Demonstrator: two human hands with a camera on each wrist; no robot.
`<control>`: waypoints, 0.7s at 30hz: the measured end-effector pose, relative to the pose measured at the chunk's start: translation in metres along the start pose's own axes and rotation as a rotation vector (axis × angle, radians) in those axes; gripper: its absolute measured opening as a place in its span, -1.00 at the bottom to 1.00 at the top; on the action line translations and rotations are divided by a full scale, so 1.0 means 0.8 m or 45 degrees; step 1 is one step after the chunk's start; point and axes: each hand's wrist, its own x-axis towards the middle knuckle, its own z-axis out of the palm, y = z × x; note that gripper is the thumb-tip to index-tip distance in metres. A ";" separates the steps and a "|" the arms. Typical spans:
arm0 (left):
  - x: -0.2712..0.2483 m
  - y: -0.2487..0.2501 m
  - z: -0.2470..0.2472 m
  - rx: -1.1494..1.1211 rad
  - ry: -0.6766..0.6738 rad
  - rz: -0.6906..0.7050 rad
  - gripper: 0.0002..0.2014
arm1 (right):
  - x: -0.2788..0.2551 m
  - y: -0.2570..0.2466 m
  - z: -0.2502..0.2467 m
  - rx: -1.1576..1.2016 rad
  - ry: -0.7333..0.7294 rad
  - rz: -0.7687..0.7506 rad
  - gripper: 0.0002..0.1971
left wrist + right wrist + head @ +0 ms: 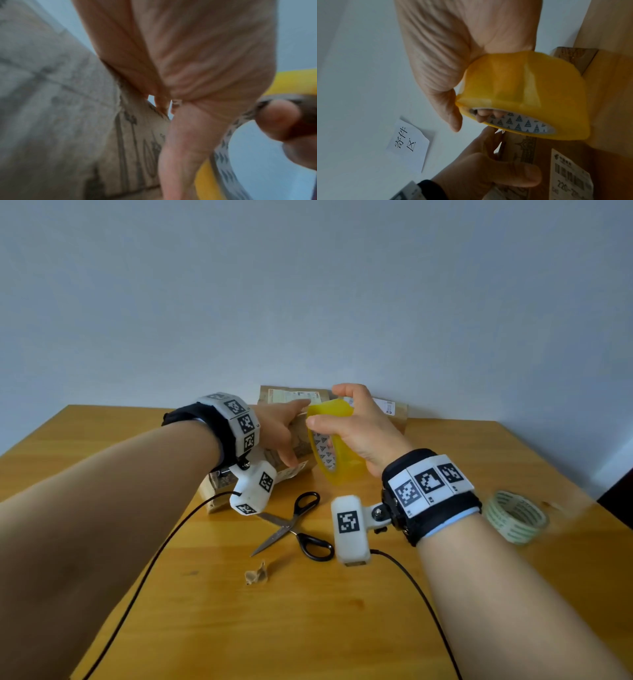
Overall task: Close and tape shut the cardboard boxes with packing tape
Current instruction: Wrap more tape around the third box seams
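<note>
Head view, frame centre: right hand (359, 433) grips a light, stiff yellow packing-tape roll (334, 443) through its core, while left hand (279, 433) clasps a rigid cardboard box (298, 436).

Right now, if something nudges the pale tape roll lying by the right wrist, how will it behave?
The pale tape roll lies flat on the table, so it would likely slide, not roll. Its hollow ring shape suggests it is light and easily knocked.

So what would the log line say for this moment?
right hand: grips yellow tape roll | left hand: holds cardboard box | scissors: idle on table
</note>
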 end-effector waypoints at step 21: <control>0.003 -0.006 -0.010 -0.103 0.143 0.017 -0.02 | -0.010 0.000 0.001 -0.109 -0.075 0.081 -0.46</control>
